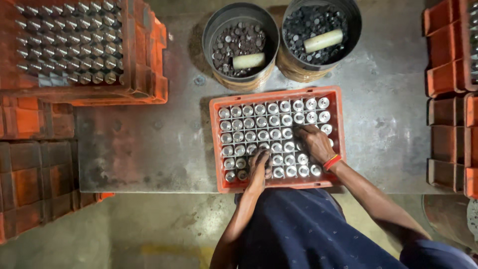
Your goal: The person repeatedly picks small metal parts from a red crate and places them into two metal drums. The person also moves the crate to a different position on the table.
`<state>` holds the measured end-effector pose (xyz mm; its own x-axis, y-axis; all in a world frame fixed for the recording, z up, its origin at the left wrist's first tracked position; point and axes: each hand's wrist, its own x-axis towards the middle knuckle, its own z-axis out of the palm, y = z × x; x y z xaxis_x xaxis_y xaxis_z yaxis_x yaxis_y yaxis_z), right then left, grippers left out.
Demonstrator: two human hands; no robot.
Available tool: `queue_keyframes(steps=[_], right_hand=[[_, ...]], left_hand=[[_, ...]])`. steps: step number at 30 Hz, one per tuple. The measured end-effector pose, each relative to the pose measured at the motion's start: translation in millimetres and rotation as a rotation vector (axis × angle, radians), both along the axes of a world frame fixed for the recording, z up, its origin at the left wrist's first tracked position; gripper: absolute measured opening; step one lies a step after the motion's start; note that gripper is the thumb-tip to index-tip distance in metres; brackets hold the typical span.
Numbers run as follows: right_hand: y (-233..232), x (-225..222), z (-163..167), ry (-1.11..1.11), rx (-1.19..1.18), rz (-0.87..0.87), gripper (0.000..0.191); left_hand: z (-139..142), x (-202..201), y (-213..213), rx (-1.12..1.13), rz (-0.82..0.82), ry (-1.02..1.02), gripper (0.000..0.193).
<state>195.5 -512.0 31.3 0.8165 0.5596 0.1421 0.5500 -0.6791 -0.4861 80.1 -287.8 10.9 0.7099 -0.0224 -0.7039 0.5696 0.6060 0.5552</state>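
An orange plastic crate (215, 144) sits on a metal table and is filled with rows of upright shiny metal cylinders (266, 121). My left hand (259, 169) rests on the cylinders near the crate's front edge, fingers curled on one of them. My right hand (314, 142), with a red band at the wrist, lies on the cylinders at the crate's right side, fingertips touching the tops. Whether either hand grips a cylinder is unclear.
Two round dark buckets (241, 45) (318, 35) of small dark metal pieces, each with a pale cylinder on top, stand behind the crate. Stacked orange crates (84, 50) with more cylinders stand at left; others (450, 99) at right. The table's front edge is close to me.
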Motion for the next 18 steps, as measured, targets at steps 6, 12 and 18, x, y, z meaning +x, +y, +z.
queue_keyframes(steps=[6,12,18], right_hand=[[14,-1,16,0.045,-0.102,-0.023,0.039],[9,69,74,0.154,0.189,-0.172,0.012],[32,263,75,-0.148,0.109,-0.234,0.033]], left_hand=[[0,-1,0,-0.010,0.035,0.030,0.017],[2,-3,7,0.097,0.038,0.109,0.031],[8,1,28,0.160,0.115,0.127,0.032]])
